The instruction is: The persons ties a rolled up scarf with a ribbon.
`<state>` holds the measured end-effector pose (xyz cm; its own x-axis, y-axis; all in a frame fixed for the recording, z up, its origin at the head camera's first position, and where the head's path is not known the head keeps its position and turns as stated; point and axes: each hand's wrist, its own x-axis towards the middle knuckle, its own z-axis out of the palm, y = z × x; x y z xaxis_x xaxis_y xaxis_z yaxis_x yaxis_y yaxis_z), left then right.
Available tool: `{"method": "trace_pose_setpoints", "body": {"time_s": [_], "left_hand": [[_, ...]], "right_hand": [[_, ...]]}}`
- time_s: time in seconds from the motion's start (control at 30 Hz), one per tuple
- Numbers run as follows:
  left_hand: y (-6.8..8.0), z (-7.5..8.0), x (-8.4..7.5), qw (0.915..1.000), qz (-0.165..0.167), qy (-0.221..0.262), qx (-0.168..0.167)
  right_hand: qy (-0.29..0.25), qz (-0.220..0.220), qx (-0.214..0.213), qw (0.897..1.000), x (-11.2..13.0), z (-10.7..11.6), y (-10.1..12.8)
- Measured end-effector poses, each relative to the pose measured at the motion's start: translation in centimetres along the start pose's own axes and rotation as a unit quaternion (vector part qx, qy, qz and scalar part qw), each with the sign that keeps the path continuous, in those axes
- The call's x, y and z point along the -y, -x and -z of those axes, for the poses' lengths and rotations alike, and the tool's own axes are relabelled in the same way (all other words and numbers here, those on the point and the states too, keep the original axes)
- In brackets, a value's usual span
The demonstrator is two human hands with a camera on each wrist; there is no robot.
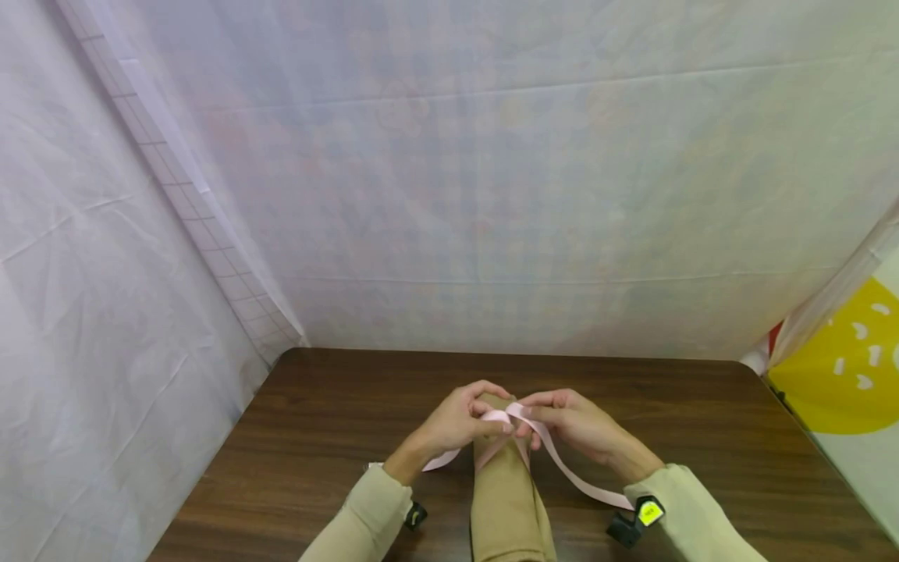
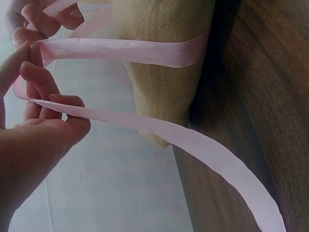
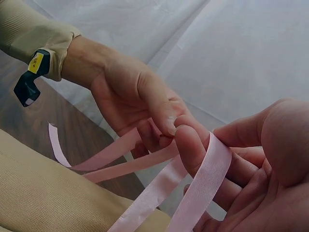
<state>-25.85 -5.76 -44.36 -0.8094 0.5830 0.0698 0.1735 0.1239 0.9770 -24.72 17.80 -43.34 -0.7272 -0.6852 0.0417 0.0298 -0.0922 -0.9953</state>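
**Two hands, one ribbon, one cloth roll**

You have one tan, ribbed fabric roll (image 1: 507, 488) lying on the dark brown wooden bench (image 1: 702, 421), its far end pointing away from you. One pale pink satin ribbon (image 1: 562, 467) runs around that far end; in the left wrist view a single band of it crosses the tan cloth while another stretch sweeps down over the bench.

Your left hand (image 1: 460, 420) has its fingers curled and pinches the ribbon at the top of the roll. Your right hand (image 1: 579, 421) meets it there, fingertips almost touching, with the ribbon draped over its fingers and caught under the thumb.

Two loose tails show: one trails out to the left past your left wrist, the other slants right across the bench to your right wrist. Both your sleeves are beige, and each wrist carries one small black device. White sheeting (image 1: 492, 195) hangs behind the bench.
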Motion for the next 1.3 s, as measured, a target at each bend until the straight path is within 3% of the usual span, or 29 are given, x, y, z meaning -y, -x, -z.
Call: {"method": "trace_pose_setpoints", "body": {"time_s": [0.4,0.7,0.87,1.07,1.3], "left_hand": [[0.3,-0.4,0.4,0.9982,0.01,-0.049,-0.033],[0.4,-0.7,0.7,0.998,0.01,-0.018,-0.06],[0.4,-0.8,0.9,0.9966,-0.002,-0.041,-0.072],[0.2,-0.7,0.9,0.9943,-0.023,-0.074,-0.074],[0.3,-0.5,0.9,0.9957,-0.034,-0.059,-0.063]], "right_hand": [[0.048,0.013,-0.027,0.998,-0.1,-1.1,-0.3],[0.065,-0.029,-0.077,0.994,0.0,-1.8,-0.2],[0.063,-0.046,-0.098,0.992,-0.4,-2.2,-0.3],[0.059,-0.06,-0.098,0.992,-0.7,-2.2,-0.5],[0.11,-0.033,-0.076,0.99,-1.1,-1.9,-0.7]]}}
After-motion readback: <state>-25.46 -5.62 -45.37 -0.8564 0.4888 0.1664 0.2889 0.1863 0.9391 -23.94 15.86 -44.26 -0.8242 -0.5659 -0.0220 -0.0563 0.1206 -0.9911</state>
